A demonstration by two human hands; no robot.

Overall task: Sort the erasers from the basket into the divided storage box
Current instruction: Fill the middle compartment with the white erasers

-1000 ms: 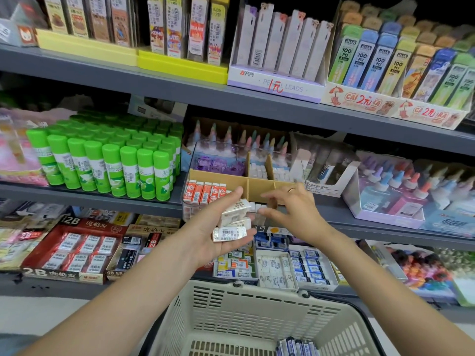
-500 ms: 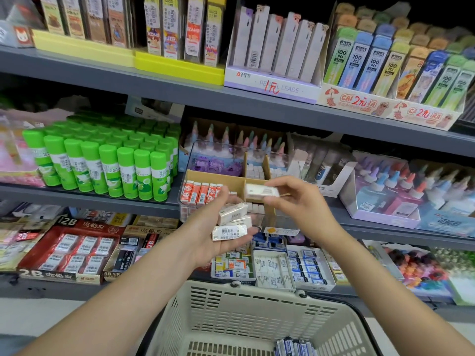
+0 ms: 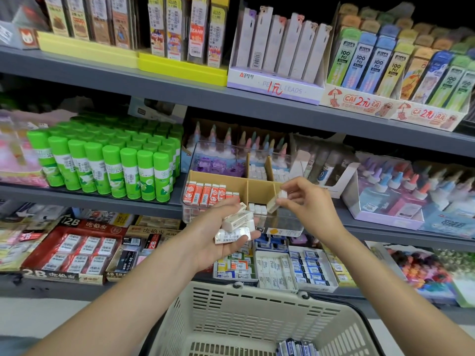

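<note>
My left hand (image 3: 218,236) is palm up below the shelf and holds a small stack of white erasers (image 3: 237,222). My right hand (image 3: 307,201) pinches one white eraser (image 3: 275,201), tilted on end, over the front right compartment of the divided storage box (image 3: 218,177). That clear box with cardboard dividers stands on the middle shelf. Its front left compartment holds a row of orange-and-white erasers (image 3: 205,195); small white erasers lie in the front middle one. The beige basket (image 3: 246,317) sits below me, with a few blue-wrapped erasers (image 3: 295,349) at its bottom.
Green glue sticks (image 3: 108,165) stand left of the box. Glue bottles (image 3: 401,191) fill a display to its right. The lower shelf carries boxed erasers (image 3: 275,268) and red 2B eraser trays (image 3: 74,250). Pencil-lead packs (image 3: 277,42) line the top shelf.
My right hand took one white eraser off the stack in my left hand, lifted it toward the box and turned it on end. My left hand stayed nearly still.
</note>
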